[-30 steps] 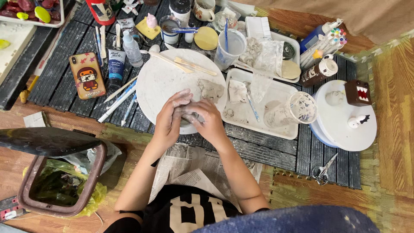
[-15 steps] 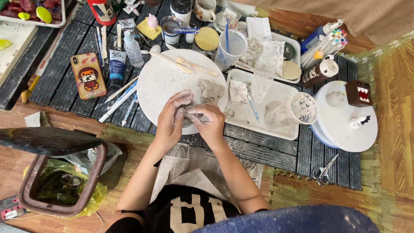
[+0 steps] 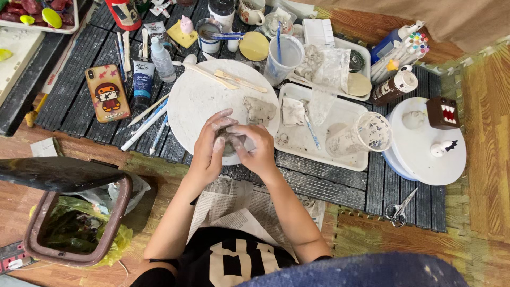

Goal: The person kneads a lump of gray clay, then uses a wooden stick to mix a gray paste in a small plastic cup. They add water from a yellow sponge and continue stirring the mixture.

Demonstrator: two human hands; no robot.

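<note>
Clay, a small grey lump, sits pinched between both hands over the near edge of the round white marble-patterned work board. So little of the lump shows between the fingers that its long axis and the way it points cannot be told; only a dark grey patch is visible in the gap. The left hand comes in from the lower left, its clay-smeared fingers curled over the lump from above and from the left, thumb tucked down beside it. The right hand meets it from the right, fingers bent inward and closed against the same lump, so both hands are clamped on the clay and touch each other at the fingertips. Both forearms slant up from the person's lap, where a sheet of newspaper lies spread, and converge at the board.

On the board beyond the hands lies a flattish grey slab of clay, and wooden modelling sticks lie across its far part. Just right of the board is a white rectangular plastic tray smeared with clay, with a clear plastic cup tipped on its side. Left of the board lie a phone in an orange cartoon case and several thin white brushes. Steel scissors lie on the dark slatted mat, well apart at the right.
</note>
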